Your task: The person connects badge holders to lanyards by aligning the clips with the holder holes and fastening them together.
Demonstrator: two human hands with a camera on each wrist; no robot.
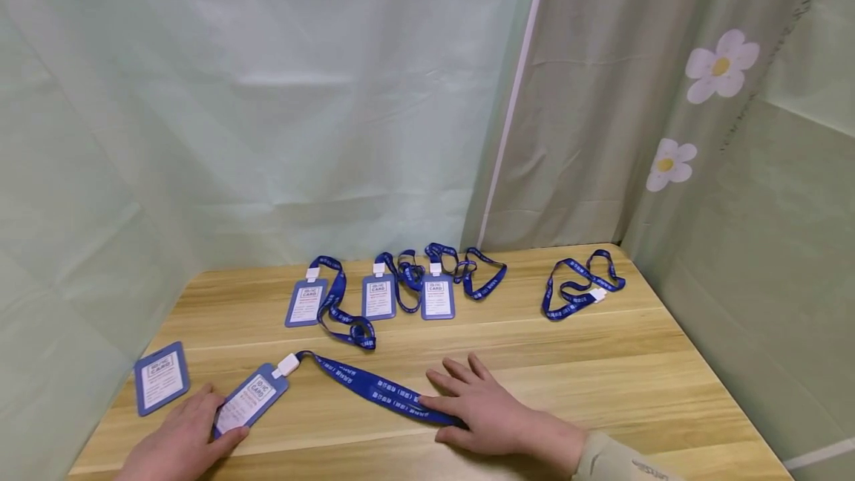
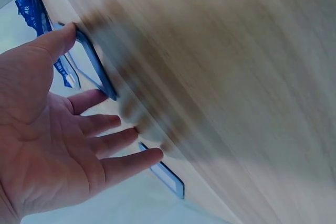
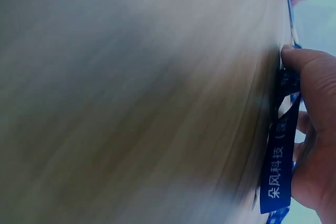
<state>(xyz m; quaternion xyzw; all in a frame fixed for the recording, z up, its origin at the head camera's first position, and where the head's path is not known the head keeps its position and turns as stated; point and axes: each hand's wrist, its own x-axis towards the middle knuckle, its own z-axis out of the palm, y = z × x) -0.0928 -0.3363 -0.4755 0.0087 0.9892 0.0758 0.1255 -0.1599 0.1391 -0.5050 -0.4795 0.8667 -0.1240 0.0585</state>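
At the front left, my left hand (image 1: 180, 436) holds a blue ID card holder (image 1: 254, 398) by its near end. The thumb and index finger touch opposite edges of that holder, while the other fingers extend in the left wrist view. A white clip (image 1: 287, 364) joins the holder to a blue lanyard (image 1: 374, 386) stretched to the right. My right hand (image 1: 490, 410) rests on the lanyard's far end with fingers spread. In the right wrist view, the printed strap (image 3: 278, 166) passes beneath the palm, between thumb and fingers. Left of my left hand lies a card holder without a lanyard (image 1: 162, 377).
Along the back lie three card holders with lanyards: a left one (image 1: 307, 303), a middle one (image 1: 379, 298) and a right one (image 1: 438, 298). A loose lanyard with a white clip (image 1: 568, 306) lies back right. Curtains (image 1: 300, 110) surround the wooden table (image 1: 601, 377).
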